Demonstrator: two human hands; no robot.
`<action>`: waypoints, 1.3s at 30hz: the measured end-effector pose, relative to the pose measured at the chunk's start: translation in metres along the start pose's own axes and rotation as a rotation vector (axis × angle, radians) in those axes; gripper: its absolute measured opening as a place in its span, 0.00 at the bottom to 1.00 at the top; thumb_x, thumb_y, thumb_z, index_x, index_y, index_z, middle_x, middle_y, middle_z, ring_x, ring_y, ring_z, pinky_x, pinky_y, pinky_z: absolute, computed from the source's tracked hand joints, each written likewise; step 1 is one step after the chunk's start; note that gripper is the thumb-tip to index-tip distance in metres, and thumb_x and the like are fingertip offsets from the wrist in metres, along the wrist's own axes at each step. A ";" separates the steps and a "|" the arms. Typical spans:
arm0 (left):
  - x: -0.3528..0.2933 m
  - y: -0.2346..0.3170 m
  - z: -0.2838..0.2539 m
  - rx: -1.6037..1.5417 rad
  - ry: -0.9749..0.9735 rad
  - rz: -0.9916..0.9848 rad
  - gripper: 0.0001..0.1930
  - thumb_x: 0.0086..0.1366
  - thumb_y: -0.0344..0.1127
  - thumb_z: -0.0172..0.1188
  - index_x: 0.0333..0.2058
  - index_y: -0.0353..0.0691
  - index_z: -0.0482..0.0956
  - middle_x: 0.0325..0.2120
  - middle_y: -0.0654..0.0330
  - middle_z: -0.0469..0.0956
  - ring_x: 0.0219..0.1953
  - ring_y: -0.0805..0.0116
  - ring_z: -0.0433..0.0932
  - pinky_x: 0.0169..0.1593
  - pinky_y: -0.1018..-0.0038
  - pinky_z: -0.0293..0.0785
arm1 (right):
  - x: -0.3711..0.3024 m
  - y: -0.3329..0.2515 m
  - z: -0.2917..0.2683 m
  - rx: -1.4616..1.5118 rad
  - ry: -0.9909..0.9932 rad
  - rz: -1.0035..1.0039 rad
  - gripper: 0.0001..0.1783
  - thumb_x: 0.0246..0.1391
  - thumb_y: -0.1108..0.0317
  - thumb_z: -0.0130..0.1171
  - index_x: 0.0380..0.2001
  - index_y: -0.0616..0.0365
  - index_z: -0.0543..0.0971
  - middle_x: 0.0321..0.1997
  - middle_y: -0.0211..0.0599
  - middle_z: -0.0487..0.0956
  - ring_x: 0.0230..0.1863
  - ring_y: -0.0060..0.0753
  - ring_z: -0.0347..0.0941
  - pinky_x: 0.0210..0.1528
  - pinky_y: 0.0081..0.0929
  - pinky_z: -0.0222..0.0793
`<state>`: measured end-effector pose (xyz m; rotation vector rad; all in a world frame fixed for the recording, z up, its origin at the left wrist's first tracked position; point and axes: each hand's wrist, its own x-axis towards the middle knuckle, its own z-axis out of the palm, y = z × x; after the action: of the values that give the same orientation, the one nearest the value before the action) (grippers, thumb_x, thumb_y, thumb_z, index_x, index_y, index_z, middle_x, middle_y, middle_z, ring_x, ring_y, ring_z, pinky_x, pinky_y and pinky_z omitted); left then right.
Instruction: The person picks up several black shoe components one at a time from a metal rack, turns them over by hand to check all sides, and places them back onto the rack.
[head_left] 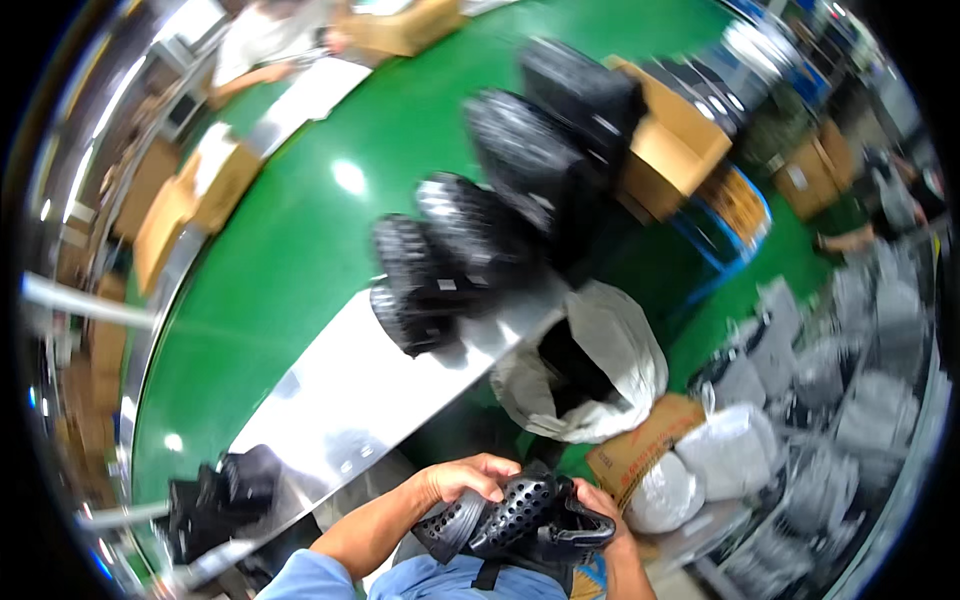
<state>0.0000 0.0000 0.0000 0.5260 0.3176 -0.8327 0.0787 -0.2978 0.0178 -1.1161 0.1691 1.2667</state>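
**Black perforated shoes gripped low, in front of the lap**

Nearest: left hand (462, 480) curled over the top of a pair of black perforated rubber clog shoes (515, 515), fingers wrapped on the upper edge. Right hand (600, 510) clasped around the same pair from the other side, thumb across the heel end. Both hands closed on the shoes, held just above blue trousers, between the two forearms.

Best handled, as judged from the grip: kept firm with both hands, soles pressed together so the pair stays aligned, fingers clear of the holes, wrists steady to avoid twisting the soft material.

Look of the shoes: matte black, rounded toe, rows of small round holes across the upper, slightly glossy where light hits; two pieces nested side by side, edges partly hidden by the fingers.

Just beyond the right hand: brown cardboard box (640, 445) and an open white plastic sack (590, 370) with dark contents. To the right of the hands, heaps of white-bagged bundles (800, 400).

Ahead of the left hand: a shiny metal counter edge (370, 390) beside a green conveyor belt (300, 250). Further along, a blurred row of similar black perforated shoes (470, 230) stretching away. Far off, tan cardboard cartons (670, 140) and another person's arm at the belt's far end (260, 70).
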 end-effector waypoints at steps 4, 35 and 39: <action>-0.094 -0.012 0.041 -0.188 0.136 0.220 0.19 0.54 0.27 0.68 0.46 0.31 0.79 0.39 0.57 0.83 0.40 0.69 0.82 0.49 0.72 0.80 | 0.006 -0.044 0.077 -0.133 -0.084 0.119 0.18 0.72 0.54 0.54 0.45 0.59 0.81 0.40 0.24 0.79 0.40 0.18 0.72 0.44 0.22 0.68; -0.325 0.009 -0.111 -0.423 1.046 0.906 0.08 0.63 0.29 0.67 0.40 0.37 0.80 0.30 0.63 0.81 0.29 0.73 0.79 0.37 0.73 0.79 | 0.229 -0.044 0.341 -1.033 0.282 -0.231 0.37 0.69 0.37 0.51 0.41 0.69 0.83 0.37 0.53 0.84 0.43 0.44 0.79 0.50 0.41 0.71; -0.321 -0.007 -0.100 -0.459 1.147 1.017 0.11 0.65 0.32 0.69 0.43 0.36 0.81 0.32 0.62 0.83 0.31 0.73 0.81 0.37 0.73 0.79 | 0.240 -0.042 0.326 -1.197 0.292 -0.221 0.41 0.73 0.35 0.38 0.38 0.67 0.82 0.39 0.61 0.82 0.43 0.61 0.76 0.50 0.51 0.68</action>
<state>-0.2159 0.2498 0.0639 0.5884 1.1316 0.6080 0.0513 0.1075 0.0487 -2.2599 -0.5658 0.9523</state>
